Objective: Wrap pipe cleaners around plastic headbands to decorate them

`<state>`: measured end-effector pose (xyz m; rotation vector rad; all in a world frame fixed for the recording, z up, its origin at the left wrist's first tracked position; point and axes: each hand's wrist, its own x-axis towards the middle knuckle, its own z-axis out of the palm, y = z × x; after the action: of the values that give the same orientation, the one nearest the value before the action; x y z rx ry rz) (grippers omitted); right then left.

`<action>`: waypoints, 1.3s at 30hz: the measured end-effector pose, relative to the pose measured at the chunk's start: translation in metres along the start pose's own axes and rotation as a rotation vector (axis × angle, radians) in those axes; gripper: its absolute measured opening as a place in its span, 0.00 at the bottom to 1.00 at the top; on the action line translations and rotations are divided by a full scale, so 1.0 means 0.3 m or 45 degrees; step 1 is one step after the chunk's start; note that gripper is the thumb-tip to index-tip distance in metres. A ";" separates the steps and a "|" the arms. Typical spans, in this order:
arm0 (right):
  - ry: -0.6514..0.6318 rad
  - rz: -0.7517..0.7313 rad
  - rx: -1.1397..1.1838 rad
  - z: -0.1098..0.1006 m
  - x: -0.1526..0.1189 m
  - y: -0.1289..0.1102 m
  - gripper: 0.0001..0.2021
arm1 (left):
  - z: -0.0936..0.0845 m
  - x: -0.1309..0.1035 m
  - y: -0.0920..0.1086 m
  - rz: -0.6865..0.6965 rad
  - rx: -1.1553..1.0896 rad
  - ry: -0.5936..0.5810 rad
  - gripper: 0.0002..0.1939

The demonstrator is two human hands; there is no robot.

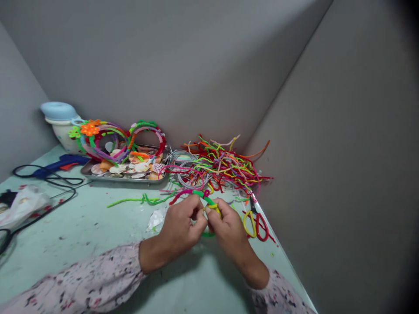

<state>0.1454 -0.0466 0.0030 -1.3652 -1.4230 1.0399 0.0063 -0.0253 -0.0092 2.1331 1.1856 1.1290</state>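
Near the right edge of the table (111,224), a fuzzy ring (198,193) shows magenta, green and yellow lengths. Left hand (180,222) and right hand (229,224) pinch it, fingers clamped on.

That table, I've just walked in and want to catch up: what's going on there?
Someone's right hand holds a pink, green and yellow fuzzy hoop above the table. The left hand is curled close beside it; its grip is hidden. Scissors lie by the right hand, a heap of fuzzy wires beyond.
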 end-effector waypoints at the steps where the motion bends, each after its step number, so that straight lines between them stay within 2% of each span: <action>1: -0.015 0.039 0.046 0.005 0.002 0.004 0.07 | 0.006 -0.003 -0.012 0.084 0.084 0.020 0.06; 4: -0.073 0.169 0.149 0.006 0.021 0.022 0.10 | 0.021 -0.004 -0.042 0.345 0.320 0.069 0.07; 6: -0.118 0.245 0.183 -0.011 0.040 0.035 0.11 | 0.019 0.001 -0.045 0.284 0.386 -0.010 0.06; 8: -0.157 0.257 0.215 -0.042 0.060 0.041 0.11 | 0.001 0.012 -0.031 0.206 0.306 -0.118 0.06; 10: -0.219 0.220 0.244 -0.080 0.071 0.040 0.10 | -0.030 0.028 -0.006 0.239 0.203 -0.057 0.05; 12: -0.321 0.203 0.312 -0.112 0.074 0.031 0.10 | -0.066 0.049 0.017 0.231 0.095 0.059 0.10; 13: -0.379 0.196 0.333 -0.123 0.072 0.026 0.11 | -0.081 0.060 0.023 0.200 0.034 0.044 0.13; 14: -0.434 0.193 0.343 -0.130 0.069 0.021 0.11 | -0.092 0.071 0.026 0.157 -0.046 -0.007 0.14; 17: -0.513 0.202 0.287 -0.133 0.061 0.009 0.11 | -0.104 0.099 0.017 -0.020 -0.329 -0.310 0.12; 19: -0.501 0.192 0.217 -0.129 0.059 0.003 0.09 | -0.097 0.110 0.003 -0.139 -0.448 -0.394 0.10; 26: -0.227 0.000 0.123 -0.142 0.073 -0.007 0.13 | -0.073 0.117 -0.032 -0.454 -0.750 -0.434 0.13; 31: -0.295 -0.038 0.027 -0.143 0.075 0.002 0.09 | -0.072 0.113 -0.030 -0.516 -0.843 -0.500 0.11; 39: -0.301 -0.147 -0.110 -0.150 0.082 0.004 0.07 | -0.077 0.113 -0.018 -0.573 -0.771 -0.590 0.10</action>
<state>0.1890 -0.0223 0.0148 -1.2351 -1.7179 1.1024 -0.0054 0.0061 0.0149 1.4543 0.8904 0.6303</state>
